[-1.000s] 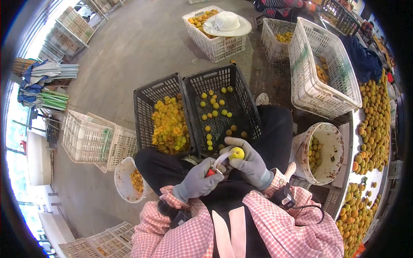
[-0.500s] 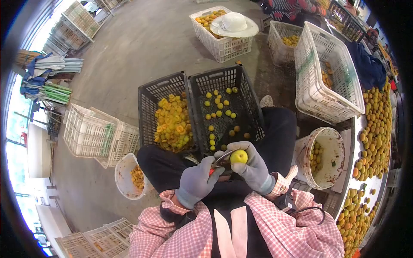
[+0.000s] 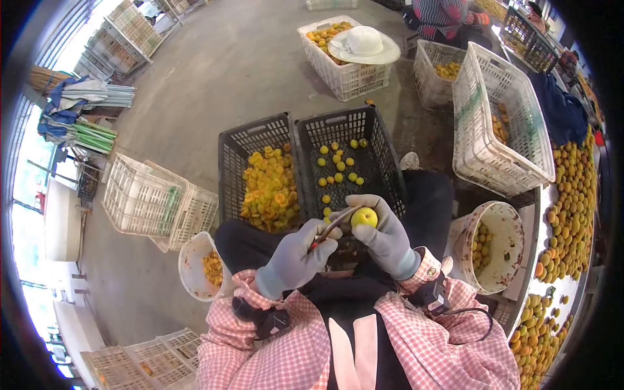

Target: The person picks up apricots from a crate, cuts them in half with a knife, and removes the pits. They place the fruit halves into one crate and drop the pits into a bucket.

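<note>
Concrete floor underfoot. Over the lap, a yellow fruit (image 3: 364, 216), possibly an apricot, is gripped by the gloved right hand (image 3: 389, 239). The gloved left hand (image 3: 294, 259) is closed around a red-handled knife (image 3: 331, 227), its blade touching the fruit. Just beyond the knees stand a black crate of cut halves (image 3: 253, 133) and a black crate of whole fruit (image 3: 338, 120).

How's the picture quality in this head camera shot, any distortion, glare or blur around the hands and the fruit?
Head view: strong fisheye bend, the white crates curving near a black rim; head view: daylight blown out along the left edge; head view: centre sharp under soft even light, the left hand with its knife and the right hand holding the yellow fruit both crisp.
</note>
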A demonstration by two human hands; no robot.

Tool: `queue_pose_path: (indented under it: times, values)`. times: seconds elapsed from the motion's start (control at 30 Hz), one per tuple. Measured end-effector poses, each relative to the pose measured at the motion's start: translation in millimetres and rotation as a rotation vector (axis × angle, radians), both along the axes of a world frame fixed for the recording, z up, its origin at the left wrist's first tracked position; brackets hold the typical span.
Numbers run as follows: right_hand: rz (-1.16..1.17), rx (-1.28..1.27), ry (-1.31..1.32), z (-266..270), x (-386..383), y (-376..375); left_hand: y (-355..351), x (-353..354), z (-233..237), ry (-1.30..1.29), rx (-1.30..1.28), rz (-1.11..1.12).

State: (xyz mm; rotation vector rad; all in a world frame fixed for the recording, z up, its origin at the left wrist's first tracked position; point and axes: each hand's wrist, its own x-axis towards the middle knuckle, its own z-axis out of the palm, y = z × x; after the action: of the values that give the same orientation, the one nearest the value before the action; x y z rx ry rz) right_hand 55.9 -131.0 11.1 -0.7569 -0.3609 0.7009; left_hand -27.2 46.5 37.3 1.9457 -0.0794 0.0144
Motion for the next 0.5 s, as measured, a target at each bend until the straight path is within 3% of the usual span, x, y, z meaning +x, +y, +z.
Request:
queue_pose_path:
  times: [0.2,0.5]
  values:
    - [0.089,-0.014,-0.009,-9,-17,-10,-9,-20,-8,-0.093,0.228,-0.040]
    - [0.099,0.006,0.057,-2,-32,-6,-16,-25,-9,-0.138,0.278,0.015]
